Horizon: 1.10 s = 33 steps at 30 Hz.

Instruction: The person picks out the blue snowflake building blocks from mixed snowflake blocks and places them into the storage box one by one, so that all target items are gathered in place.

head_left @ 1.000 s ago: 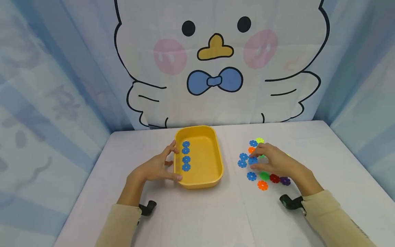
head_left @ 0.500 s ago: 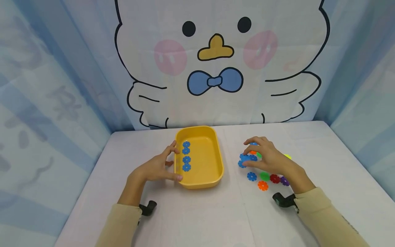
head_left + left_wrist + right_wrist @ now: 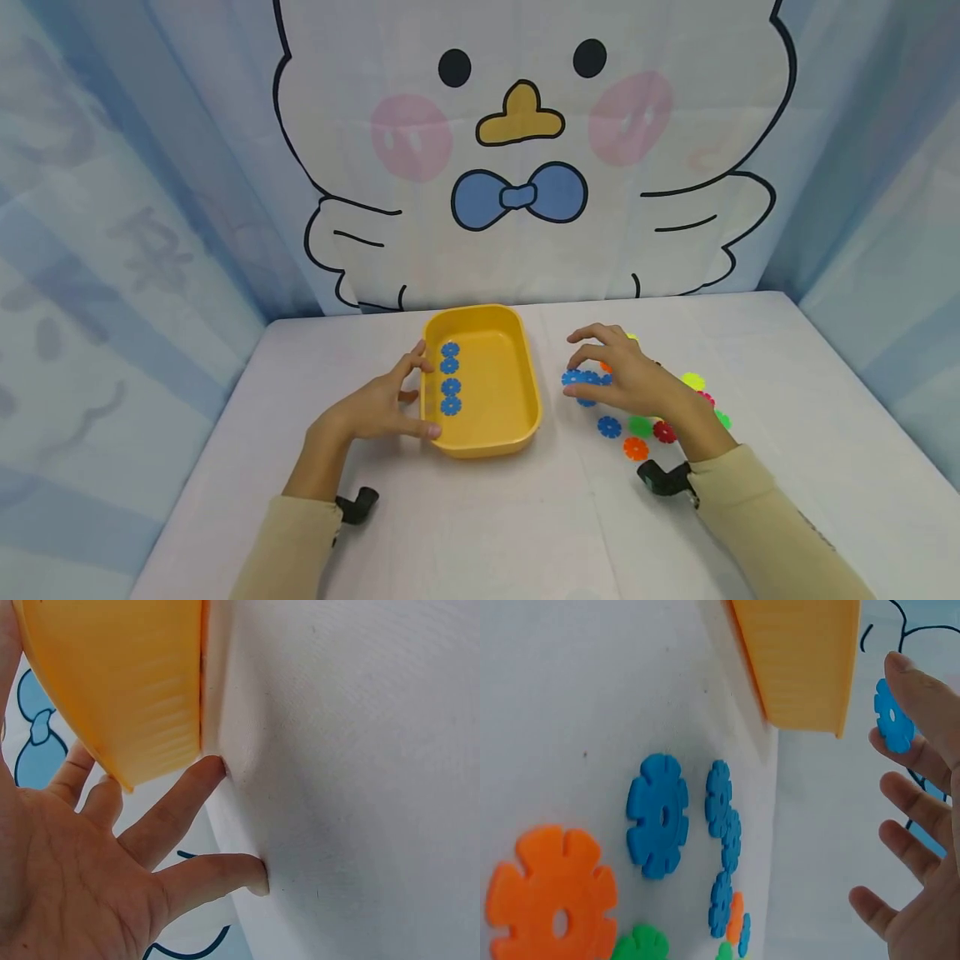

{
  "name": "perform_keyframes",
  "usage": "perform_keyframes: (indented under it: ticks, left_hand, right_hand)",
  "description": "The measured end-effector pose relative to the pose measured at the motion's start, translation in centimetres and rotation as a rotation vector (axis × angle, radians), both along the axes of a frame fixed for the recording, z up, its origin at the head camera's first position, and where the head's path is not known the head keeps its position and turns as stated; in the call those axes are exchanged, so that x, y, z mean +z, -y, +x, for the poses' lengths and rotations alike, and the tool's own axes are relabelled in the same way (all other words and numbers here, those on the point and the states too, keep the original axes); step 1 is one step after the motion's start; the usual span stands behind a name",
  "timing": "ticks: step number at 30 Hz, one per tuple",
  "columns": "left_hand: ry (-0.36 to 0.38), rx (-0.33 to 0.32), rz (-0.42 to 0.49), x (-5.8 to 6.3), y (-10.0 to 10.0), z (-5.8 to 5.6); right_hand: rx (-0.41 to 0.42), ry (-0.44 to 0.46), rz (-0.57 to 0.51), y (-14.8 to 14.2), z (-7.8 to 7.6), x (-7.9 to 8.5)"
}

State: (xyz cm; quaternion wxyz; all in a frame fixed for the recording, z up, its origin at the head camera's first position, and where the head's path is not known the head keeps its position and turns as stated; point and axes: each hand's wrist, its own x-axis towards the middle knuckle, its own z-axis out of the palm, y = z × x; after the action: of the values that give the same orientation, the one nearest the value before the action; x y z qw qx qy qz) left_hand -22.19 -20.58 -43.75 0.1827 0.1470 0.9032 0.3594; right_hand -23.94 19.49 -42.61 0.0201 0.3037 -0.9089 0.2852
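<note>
A yellow tray (image 3: 495, 392) stands on the table with several blue notched discs (image 3: 450, 387) in a column along its left inner side. My left hand (image 3: 378, 408) holds the tray's left edge, thumb and fingers spread along the rim; in the left wrist view two fingertips (image 3: 212, 766) reach down to the tabletop. My right hand (image 3: 633, 375) pinches one blue interlocking disc (image 3: 892, 720) between thumb and index finger, its other fingers spread. The held disc is raised above more blue discs (image 3: 720, 799) lying on the table.
Loose discs lie right of the tray: blue (image 3: 609, 427), orange (image 3: 636, 449), green (image 3: 640, 427), red (image 3: 664, 432) and yellow (image 3: 693, 381). My right hand and forearm cover some of them. A printed curtain (image 3: 517, 267) hangs behind the white table (image 3: 480, 525).
My right hand has moved left from the loose discs towards the tray, carrying the blue disc. Yellow, pink and green discs behind its wrist have come into view. My left hand stays on the tray.
</note>
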Motion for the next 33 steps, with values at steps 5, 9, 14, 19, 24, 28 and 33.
perform_keyframes:
  ticks: [5, 9, 14, 19, 24, 28, 33]
  left_hand:
    - [-0.002, -0.006, 0.009, 0.0, 0.1, 0.0]
    - [-0.003, -0.010, 0.004, 0.0, 0.1, 0.0]
    - [-0.005, -0.005, 0.002, 0.1, 0.2, -0.1]
    - [-0.002, -0.013, 0.003, 0.2, 0.3, 0.0]
    - [-0.002, -0.020, 0.007, 0.1, 0.3, 0.0]
    - [-0.001, -0.015, 0.002, 0.0, 0.3, -0.1]
    - [0.003, -0.025, 0.007, 0.0, 0.3, -0.2]
  right_hand:
    - [0.016, -0.007, 0.001, 1.3, -0.2, 0.3]
    - [0.018, -0.015, 0.007, 2.1, -0.4, 0.5]
    - [0.054, -0.028, -0.018, 3.5, -0.7, 1.1]
    - [0.099, -0.018, -0.043, 4.9, -1.0, 1.6]
    - [0.116, -0.007, -0.039, 6.1, -1.1, 1.7]
    - [0.131, -0.010, -0.024, 6.6, -1.3, 1.6]
    - [0.154, -0.016, -0.010, 7.4, -1.6, 1.7]
